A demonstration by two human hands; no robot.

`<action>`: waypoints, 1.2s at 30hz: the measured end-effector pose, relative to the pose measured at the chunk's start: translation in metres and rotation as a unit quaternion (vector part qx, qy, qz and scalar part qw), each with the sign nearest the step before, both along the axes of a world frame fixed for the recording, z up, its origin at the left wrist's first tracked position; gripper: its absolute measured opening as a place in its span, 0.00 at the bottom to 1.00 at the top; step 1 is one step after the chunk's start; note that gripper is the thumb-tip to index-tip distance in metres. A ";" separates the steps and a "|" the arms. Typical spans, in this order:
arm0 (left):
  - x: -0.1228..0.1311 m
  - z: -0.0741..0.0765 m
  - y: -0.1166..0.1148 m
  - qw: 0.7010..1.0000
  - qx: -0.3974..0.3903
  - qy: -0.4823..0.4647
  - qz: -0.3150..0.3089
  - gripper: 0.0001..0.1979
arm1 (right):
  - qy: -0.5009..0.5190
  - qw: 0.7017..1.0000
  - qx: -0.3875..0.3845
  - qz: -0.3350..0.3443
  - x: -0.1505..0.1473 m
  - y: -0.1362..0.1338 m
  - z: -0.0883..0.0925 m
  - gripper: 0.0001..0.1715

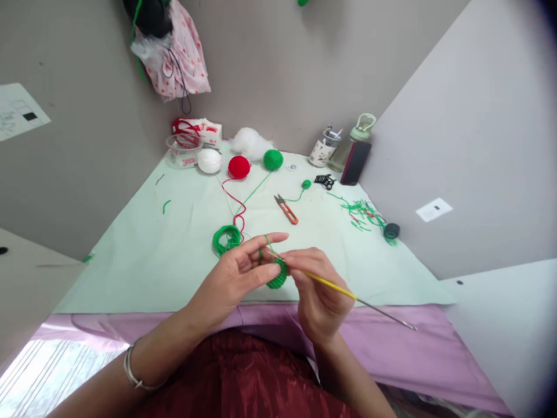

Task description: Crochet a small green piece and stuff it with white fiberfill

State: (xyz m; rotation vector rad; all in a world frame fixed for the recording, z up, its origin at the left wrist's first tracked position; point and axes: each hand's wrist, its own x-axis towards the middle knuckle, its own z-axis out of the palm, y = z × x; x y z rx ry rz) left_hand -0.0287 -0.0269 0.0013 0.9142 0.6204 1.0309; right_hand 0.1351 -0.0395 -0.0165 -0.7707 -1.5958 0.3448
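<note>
My left hand pinches a small green crocheted piece between thumb and fingers, with green yarn looped over the raised index finger. My right hand grips a yellow-handled crochet hook whose tip sits at the green piece; its metal end sticks out to the right. Both hands hover over the near edge of the pale green table. A loose bundle of green yarn lies just left of my left fingers, with red yarn strands beside it.
Farther back lie red-handled snips, a white ball, a red ball and a green ball of yarn, white stuffing, a plastic tub, a pen cup, a bottle and yarn scraps.
</note>
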 end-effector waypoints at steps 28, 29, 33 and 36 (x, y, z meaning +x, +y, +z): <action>-0.009 0.006 0.004 0.999 -0.045 0.003 0.027 0.09 | 0.168 0.980 -0.093 0.048 0.006 0.001 0.013 0.09; -0.008 0.006 0.003 0.999 -0.042 0.004 0.026 0.09 | 0.167 0.981 -0.093 0.047 0.005 0.001 0.012 0.09; -0.007 0.006 0.003 0.999 -0.032 0.005 0.021 0.07 | 0.150 0.983 -0.097 0.036 0.004 0.000 0.012 0.09; -0.008 0.006 0.003 0.999 -0.030 0.002 0.019 0.06 | 0.142 0.985 -0.097 0.027 0.004 -0.001 0.012 0.09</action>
